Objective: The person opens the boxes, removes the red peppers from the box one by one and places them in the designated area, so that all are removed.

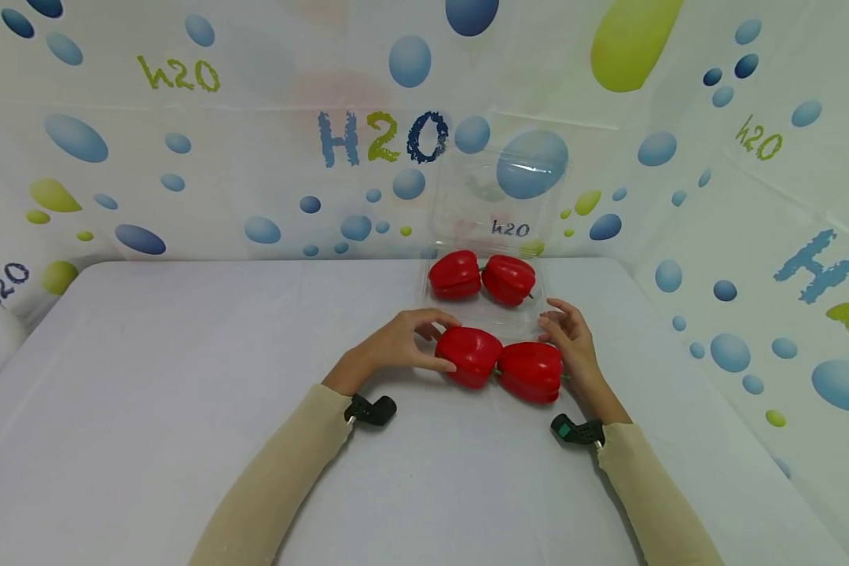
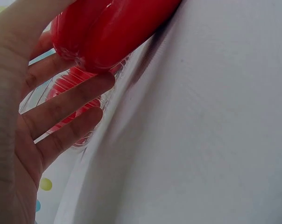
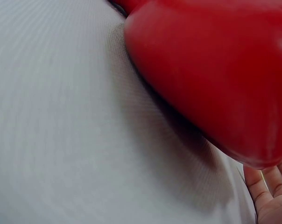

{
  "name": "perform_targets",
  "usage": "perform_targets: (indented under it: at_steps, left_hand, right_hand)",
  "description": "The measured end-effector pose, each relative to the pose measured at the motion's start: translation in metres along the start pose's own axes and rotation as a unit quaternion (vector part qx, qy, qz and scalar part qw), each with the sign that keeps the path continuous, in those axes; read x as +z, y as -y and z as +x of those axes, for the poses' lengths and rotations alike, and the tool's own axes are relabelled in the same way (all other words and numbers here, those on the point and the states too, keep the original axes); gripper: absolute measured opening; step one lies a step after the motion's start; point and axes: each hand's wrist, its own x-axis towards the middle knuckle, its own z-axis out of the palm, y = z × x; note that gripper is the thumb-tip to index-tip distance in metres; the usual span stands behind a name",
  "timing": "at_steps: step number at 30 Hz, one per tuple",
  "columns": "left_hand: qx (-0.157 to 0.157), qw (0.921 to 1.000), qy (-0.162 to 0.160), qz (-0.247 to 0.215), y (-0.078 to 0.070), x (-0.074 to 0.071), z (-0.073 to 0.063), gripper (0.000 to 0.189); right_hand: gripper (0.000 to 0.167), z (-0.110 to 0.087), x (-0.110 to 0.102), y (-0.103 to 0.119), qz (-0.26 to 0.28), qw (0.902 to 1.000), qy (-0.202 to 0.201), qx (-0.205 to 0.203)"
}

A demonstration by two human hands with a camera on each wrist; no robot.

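My left hand (image 1: 409,339) holds the left of two red bell peppers, thumb on its near side and fingers behind it. That bell pepper (image 1: 471,358) lies on the table; in the left wrist view its end (image 2: 108,37) shows between thumb and fingers, the other fingers spread. A second bell pepper (image 1: 531,373) touches it on the right. Beside that one is my right hand (image 1: 573,342), fingertips at the near right corner of a clear plastic container (image 1: 491,316). The right wrist view shows a bell pepper (image 3: 215,79) covering part of the right fingers (image 3: 257,189).
Inside the container sit two more bell peppers, a left one (image 1: 455,275) and a right one (image 1: 509,280). Its clear lid (image 1: 498,192) stands raised at the back, against the printed curtain (image 1: 269,157). A white cloth covers the table (image 1: 219,377).
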Motion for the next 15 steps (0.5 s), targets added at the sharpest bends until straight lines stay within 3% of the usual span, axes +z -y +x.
perform_targets:
  at_steps: [8, 15]
  left_hand:
    - [0.009, 0.9999, 0.003, 0.006, 0.0000, -0.0005, 0.0006, 0.058]
    - [-0.016, 0.9999, 0.004, -0.003, -0.0030, -0.0019, 0.0000, 0.057]
  right_hand:
    - [0.050, 0.0003, -0.0001, 0.0003, -0.001, 1.0000, -0.003, 0.002]
    - [0.051, 0.0005, -0.0004, -0.0005, -0.003, 1.0000, 0.001, 0.003]
